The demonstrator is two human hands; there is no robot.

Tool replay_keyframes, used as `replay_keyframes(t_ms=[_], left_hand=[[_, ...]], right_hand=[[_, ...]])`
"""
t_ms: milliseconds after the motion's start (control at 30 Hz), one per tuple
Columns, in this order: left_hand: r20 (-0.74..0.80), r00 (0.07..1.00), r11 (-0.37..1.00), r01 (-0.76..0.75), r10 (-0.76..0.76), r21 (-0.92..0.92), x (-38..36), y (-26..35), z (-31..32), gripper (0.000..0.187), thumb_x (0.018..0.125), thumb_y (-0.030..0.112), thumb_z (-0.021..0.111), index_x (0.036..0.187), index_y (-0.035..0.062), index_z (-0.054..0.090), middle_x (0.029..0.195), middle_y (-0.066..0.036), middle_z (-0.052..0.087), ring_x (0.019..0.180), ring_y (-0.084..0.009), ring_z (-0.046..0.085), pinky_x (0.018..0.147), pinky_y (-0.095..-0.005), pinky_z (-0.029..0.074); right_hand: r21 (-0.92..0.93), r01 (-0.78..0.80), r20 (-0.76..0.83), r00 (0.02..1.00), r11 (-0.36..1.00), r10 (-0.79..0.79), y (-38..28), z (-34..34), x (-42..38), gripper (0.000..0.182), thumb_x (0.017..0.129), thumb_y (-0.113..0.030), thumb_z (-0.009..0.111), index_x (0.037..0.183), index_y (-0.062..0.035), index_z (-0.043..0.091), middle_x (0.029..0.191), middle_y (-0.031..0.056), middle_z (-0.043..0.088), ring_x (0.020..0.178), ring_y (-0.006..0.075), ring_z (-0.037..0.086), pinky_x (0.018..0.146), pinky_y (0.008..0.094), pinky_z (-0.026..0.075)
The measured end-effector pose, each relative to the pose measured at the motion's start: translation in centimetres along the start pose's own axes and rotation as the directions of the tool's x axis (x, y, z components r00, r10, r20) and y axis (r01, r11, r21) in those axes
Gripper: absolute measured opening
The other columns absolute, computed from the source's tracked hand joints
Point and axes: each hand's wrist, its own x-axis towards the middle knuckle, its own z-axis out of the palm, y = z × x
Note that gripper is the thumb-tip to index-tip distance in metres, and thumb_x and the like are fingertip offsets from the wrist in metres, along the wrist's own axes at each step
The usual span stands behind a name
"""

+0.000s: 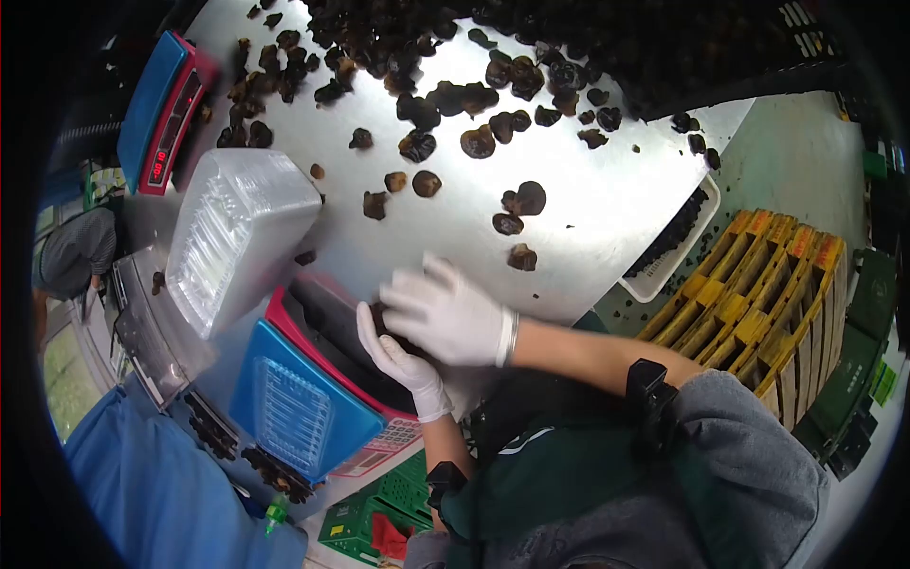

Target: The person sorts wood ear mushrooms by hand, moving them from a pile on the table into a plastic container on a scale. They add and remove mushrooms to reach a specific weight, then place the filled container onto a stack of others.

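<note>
My left hand (406, 372), in a white glove, is held with its fingers bent up around dark brown pieces, partly hidden, that look like wood ear mushrooms (381, 318). Over it, my white-gloved right hand (450, 311) is smeared by motion, with its fingers apart. Both hands are above the near end of a pink scale with a blue top (313, 408); a clear plastic tray lies on the blue top. Beyond my hands, loose wood ear mushrooms (526, 198) are scattered on the steel table (417, 232).
A stack of clear plastic trays (237, 228) stands left of my hands. Behind it is another scale (166, 114). A dark mushroom heap (398, 38) covers the table's far side. Right are a white basket (678, 242) and wooden pallets (758, 303). A person in blue (161, 484) is at lower left.
</note>
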Motion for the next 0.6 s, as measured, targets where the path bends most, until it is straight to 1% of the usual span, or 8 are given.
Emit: replay_keyframes(t_ms=[100,167,300,367,467,500,567,600], left_hand=[[-0.023,0.999,0.997,-0.037,0.039,0.073,0.0,0.0,-0.5,0.048,0.103,0.024,0.036,0.137,-0.0068,0.05,0.142,-0.02,0.05,0.133,-0.0331,0.045,0.114,-0.0434,0.031],[-0.057,0.998,0.999,-0.017,0.019,0.032,-0.2,0.2,-0.3,0.046,0.103,0.02,0.036,0.136,-0.0067,0.051,0.14,-0.02,0.051,0.132,-0.0324,0.046,0.114,-0.0425,0.032],[-0.162,0.987,0.999,0.003,-0.009,-0.037,0.1,0.8,0.1,0.043,0.103,0.02,0.039,0.133,-0.0068,0.054,0.137,-0.019,0.053,0.13,-0.0312,0.048,0.112,-0.0418,0.034],[-0.163,0.987,1.0,0.01,-0.012,-0.008,0.3,1.1,-0.3,0.041,0.103,0.019,0.041,0.132,-0.0062,0.055,0.136,-0.019,0.053,0.13,-0.031,0.048,0.112,-0.0421,0.035],[-0.125,0.992,0.998,0.005,0.003,0.069,0.5,1.3,-0.8,0.036,0.101,0.015,0.044,0.13,-0.0035,0.058,0.135,-0.017,0.054,0.129,-0.0298,0.049,0.111,-0.0416,0.035],[-0.098,0.995,0.995,-0.013,0.022,0.095,0.5,1.4,-1.0,0.034,0.101,0.012,0.046,0.129,-0.0019,0.059,0.135,-0.016,0.054,0.128,-0.0286,0.049,0.111,-0.0406,0.035],[-0.049,0.996,0.98,-0.063,0.073,0.187,0.8,1.8,-0.7,0.032,0.098,0.008,0.05,0.127,0.0004,0.061,0.135,-0.014,0.055,0.126,-0.0278,0.05,0.111,-0.0398,0.035],[-0.02,0.995,0.962,-0.092,0.1,0.258,0.9,2.2,-0.5,0.031,0.096,0.006,0.052,0.125,0.0012,0.063,0.134,-0.014,0.056,0.126,-0.0282,0.05,0.11,-0.04,0.035]], right_hand=[[-0.193,-0.289,-0.206,0.946,0.938,0.249,7.5,-3.1,3.6,0.032,0.079,-0.027,0.067,0.106,-0.0108,0.064,0.123,0.0131,0.053,0.117,0.0319,0.05,0.092,0.0539,0.042],[-0.551,-0.374,-0.304,0.922,0.746,0.238,13.5,-3.5,3.6,0.025,0.082,-0.022,0.066,0.104,-0.0106,0.064,0.117,0.0136,0.056,0.111,0.0336,0.053,0.089,0.0511,0.043],[-0.389,-0.555,-0.254,0.832,0.736,0.493,15.2,-9.7,-4.2,0.018,0.087,-0.019,0.063,0.102,-0.0101,0.064,0.108,0.0127,0.062,0.103,0.0334,0.057,0.092,0.0461,0.044],[-0.603,-0.514,-0.373,0.857,0.61,0.355,14.5,-12.7,-10.4,0.012,0.088,-0.013,0.058,0.095,-0.0083,0.066,0.101,0.0133,0.064,0.095,0.0337,0.06,0.086,0.0443,0.047],[-0.354,-0.793,-0.396,0.608,0.496,0.688,15.6,-18.8,-19.9,0.019,0.086,-0.014,0.063,0.103,-0.0067,0.067,0.111,0.0154,0.065,0.106,0.0347,0.06,0.095,0.0445,0.046],[-0.515,-0.746,-0.577,0.666,0.423,0.472,17.5,-18.5,-24.9,0.026,0.089,-0.016,0.062,0.114,-0.0065,0.064,0.123,0.0164,0.061,0.116,0.0367,0.055,0.102,0.0474,0.042],[-0.63,-0.712,-0.593,0.699,0.309,0.401,16.6,-18.9,-26.7,0.032,0.091,-0.018,0.063,0.121,-0.0055,0.06,0.13,0.0174,0.057,0.122,0.0387,0.051,0.106,0.05,0.038],[-0.565,-0.672,-0.542,0.74,0.478,0.4,14.9,-18.7,-24.3,0.031,0.092,-0.018,0.061,0.121,-0.0048,0.06,0.129,0.0182,0.057,0.122,0.0391,0.051,0.106,0.0502,0.038]])
